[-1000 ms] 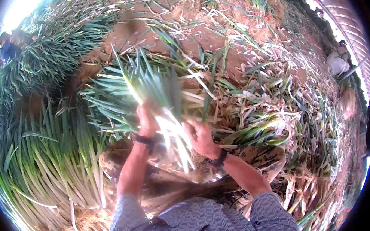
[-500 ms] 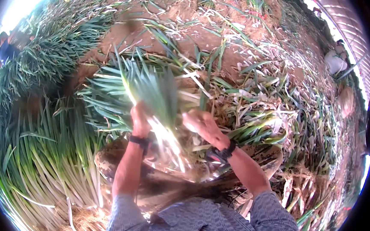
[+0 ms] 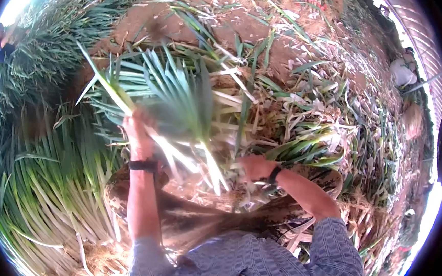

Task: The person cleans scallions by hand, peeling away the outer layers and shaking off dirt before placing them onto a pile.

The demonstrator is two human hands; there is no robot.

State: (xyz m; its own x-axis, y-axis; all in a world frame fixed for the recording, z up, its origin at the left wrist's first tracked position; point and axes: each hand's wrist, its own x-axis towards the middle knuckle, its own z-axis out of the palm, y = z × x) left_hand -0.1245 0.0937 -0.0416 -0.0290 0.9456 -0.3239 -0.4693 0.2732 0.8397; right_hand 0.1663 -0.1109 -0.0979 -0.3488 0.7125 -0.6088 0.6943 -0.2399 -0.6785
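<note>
My left hand (image 3: 139,124) is closed around a green onion stalk, its leaves pointing up and left and its white end down and right. Right of that hand, a fan of green onions (image 3: 183,89) stands with white stems (image 3: 213,168) pointing down toward my lap; part of it is blurred. My right hand (image 3: 256,168) is near those stem ends, over peeled scraps, its fingers curled; whatever they hold is too small to make out. More trimmed onions lie behind the fan.
A large pile of onions (image 3: 58,188) lies at the left, another (image 3: 41,69) beyond it. Loose leaves and peelings (image 3: 308,139) cover the ground at the right. People are at the far left (image 3: 2,46) and far right (image 3: 402,71).
My left hand has moved left with a stalk, away from the fan of onions. My right hand has moved right and down, and its fingers are now curled. The view has shifted slightly.
</note>
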